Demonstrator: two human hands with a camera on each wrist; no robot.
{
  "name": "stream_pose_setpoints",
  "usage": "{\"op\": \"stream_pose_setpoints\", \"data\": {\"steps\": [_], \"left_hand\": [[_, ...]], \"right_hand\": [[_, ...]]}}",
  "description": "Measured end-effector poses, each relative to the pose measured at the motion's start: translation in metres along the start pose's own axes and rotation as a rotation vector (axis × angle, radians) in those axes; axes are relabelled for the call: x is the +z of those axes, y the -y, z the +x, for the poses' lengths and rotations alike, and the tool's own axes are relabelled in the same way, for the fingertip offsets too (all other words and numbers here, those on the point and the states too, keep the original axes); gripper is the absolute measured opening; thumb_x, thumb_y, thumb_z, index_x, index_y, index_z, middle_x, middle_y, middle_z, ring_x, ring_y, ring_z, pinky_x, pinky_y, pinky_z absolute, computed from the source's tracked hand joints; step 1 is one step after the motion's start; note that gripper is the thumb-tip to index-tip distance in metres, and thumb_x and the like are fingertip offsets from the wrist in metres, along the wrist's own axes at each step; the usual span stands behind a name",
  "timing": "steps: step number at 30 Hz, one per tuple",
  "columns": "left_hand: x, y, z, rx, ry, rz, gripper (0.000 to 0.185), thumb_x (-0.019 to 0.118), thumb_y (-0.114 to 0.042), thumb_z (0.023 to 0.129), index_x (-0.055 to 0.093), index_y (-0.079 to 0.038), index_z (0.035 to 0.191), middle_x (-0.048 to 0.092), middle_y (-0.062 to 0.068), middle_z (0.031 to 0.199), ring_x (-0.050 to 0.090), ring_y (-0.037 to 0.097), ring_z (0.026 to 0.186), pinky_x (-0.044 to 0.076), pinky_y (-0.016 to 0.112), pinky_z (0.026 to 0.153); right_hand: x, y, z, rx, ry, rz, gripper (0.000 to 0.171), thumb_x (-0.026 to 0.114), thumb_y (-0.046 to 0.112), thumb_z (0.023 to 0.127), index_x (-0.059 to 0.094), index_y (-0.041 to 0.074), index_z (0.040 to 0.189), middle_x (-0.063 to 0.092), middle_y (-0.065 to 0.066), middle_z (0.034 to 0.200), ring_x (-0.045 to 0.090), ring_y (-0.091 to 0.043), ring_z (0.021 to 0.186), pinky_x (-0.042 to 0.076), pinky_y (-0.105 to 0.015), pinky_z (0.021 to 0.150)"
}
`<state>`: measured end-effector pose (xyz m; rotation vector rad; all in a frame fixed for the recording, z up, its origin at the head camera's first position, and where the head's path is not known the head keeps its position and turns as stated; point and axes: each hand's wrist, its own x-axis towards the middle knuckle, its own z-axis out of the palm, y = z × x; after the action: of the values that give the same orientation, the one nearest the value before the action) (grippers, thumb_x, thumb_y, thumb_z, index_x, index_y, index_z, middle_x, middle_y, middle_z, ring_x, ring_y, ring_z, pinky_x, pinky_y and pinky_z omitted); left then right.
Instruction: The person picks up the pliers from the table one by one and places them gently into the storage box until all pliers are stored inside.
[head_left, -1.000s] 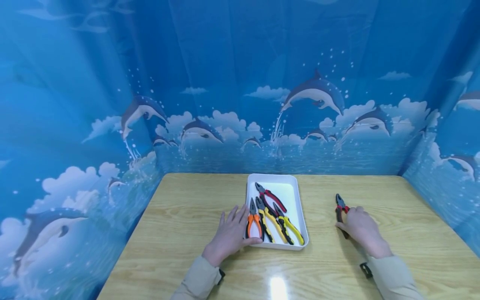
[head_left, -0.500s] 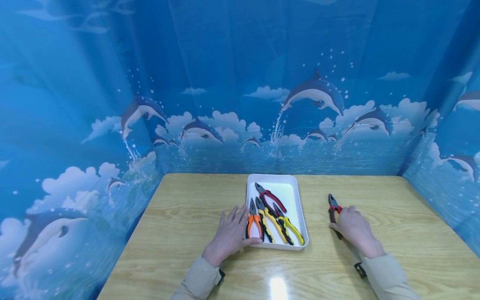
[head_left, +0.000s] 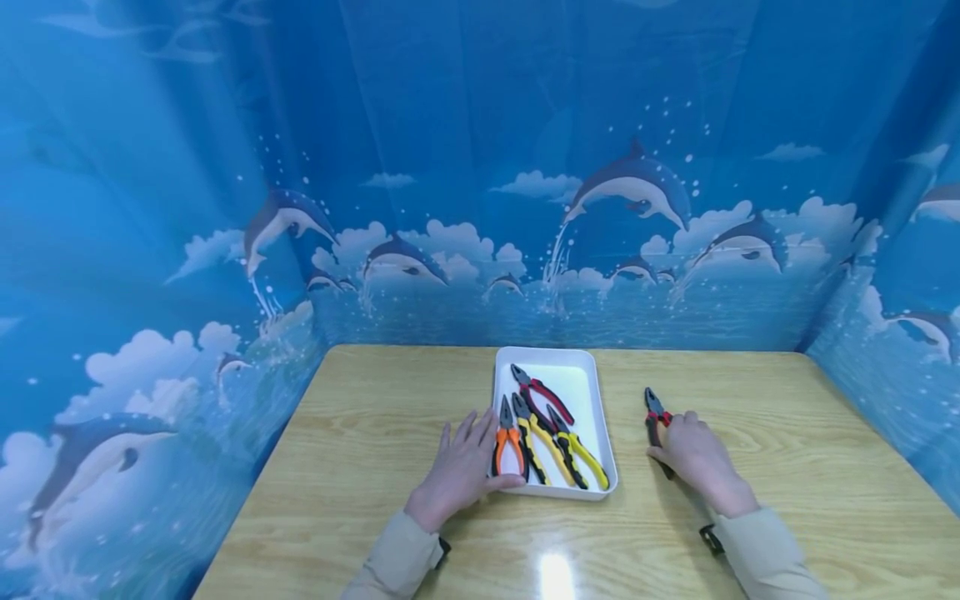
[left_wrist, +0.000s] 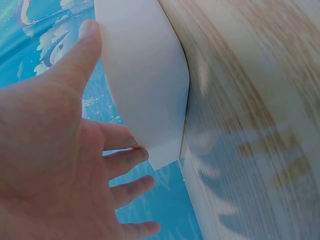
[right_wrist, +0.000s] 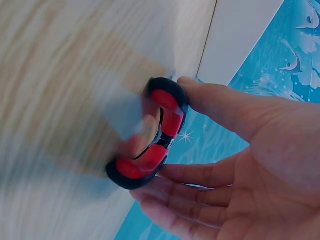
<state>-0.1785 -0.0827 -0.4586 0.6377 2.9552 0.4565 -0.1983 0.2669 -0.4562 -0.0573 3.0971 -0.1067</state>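
Note:
My right hand (head_left: 693, 454) holds red-and-black pliers (head_left: 654, 407) over the table, right of the white tray (head_left: 581, 379). In the right wrist view, thumb and fingers pinch the two handles of the pliers (right_wrist: 172, 122) from either side. My left hand (head_left: 459, 467) rests at the tray's near left corner, fingers extended and spread. Seen from the left wrist, thumb and index finger touch the tray wall (left_wrist: 150, 75). Inside the tray lie orange long-nose pliers (head_left: 509, 450), red-and-black pliers (head_left: 551, 400) and two yellow-and-black pliers (head_left: 587, 462), all with noses pointing away.
The wooden table (head_left: 375, 392) extends to both sides of the tray. A blue curtain (head_left: 450, 167) printed with dolphins hangs along the back and sides. A bright light reflection lies on the tabletop in front of the tray.
My right hand has moved left with the pliers, closer to the tray. My left hand, the tray and its contents have stayed in place.

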Motion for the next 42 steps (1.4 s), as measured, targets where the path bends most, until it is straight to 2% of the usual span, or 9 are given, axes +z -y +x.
{"op": "stream_pose_setpoints", "data": {"steps": [12,20,29,34,42], "left_hand": [[0.001,0.000,0.001,0.004,0.002,0.000,0.101,0.061,-0.067,0.088,0.027,-0.003,0.159,0.023,0.015,0.167,0.020,0.041,0.152,0.014,0.070,0.120],[0.000,-0.001,0.001,0.001,0.003,-0.003,0.101,0.062,-0.067,0.089,0.027,-0.003,0.159,0.023,0.015,0.167,0.020,0.041,0.152,0.014,0.070,0.120],[0.000,0.000,0.002,-0.013,0.020,-0.012,0.102,0.062,-0.067,0.088,0.027,-0.004,0.160,0.023,0.014,0.167,0.019,0.040,0.153,0.013,0.069,0.121],[-0.001,0.000,0.001,-0.010,0.017,-0.011,0.101,0.062,-0.068,0.088,0.028,-0.004,0.159,0.023,0.014,0.167,0.019,0.041,0.153,0.013,0.069,0.120],[-0.001,0.000,0.001,-0.004,0.015,-0.009,0.101,0.062,-0.067,0.088,0.028,-0.004,0.159,0.023,0.015,0.167,0.020,0.041,0.153,0.014,0.069,0.121]], "right_hand": [[0.000,0.008,-0.002,-0.007,0.004,0.036,0.065,0.078,0.034,0.088,0.054,-0.025,0.103,0.051,-0.023,0.085,0.051,-0.026,0.067,0.052,-0.035,0.053],[0.000,0.011,-0.001,-0.002,0.014,0.036,0.067,0.080,0.034,0.087,0.054,-0.025,0.105,0.053,-0.026,0.088,0.054,-0.029,0.070,0.055,-0.041,0.058],[0.004,0.015,0.007,0.024,0.053,0.003,0.057,0.073,0.037,0.093,0.059,-0.018,0.090,0.053,-0.026,0.085,0.055,-0.027,0.062,0.054,-0.040,0.050],[0.005,0.016,0.012,0.068,0.069,-0.003,0.055,0.072,0.040,0.093,0.057,-0.013,0.082,0.051,-0.024,0.082,0.056,-0.027,0.059,0.054,-0.039,0.049],[0.001,0.015,0.017,0.127,0.142,0.023,0.054,0.067,0.042,0.095,0.056,-0.010,0.084,0.051,-0.022,0.084,0.055,-0.027,0.062,0.051,-0.035,0.050]]}}
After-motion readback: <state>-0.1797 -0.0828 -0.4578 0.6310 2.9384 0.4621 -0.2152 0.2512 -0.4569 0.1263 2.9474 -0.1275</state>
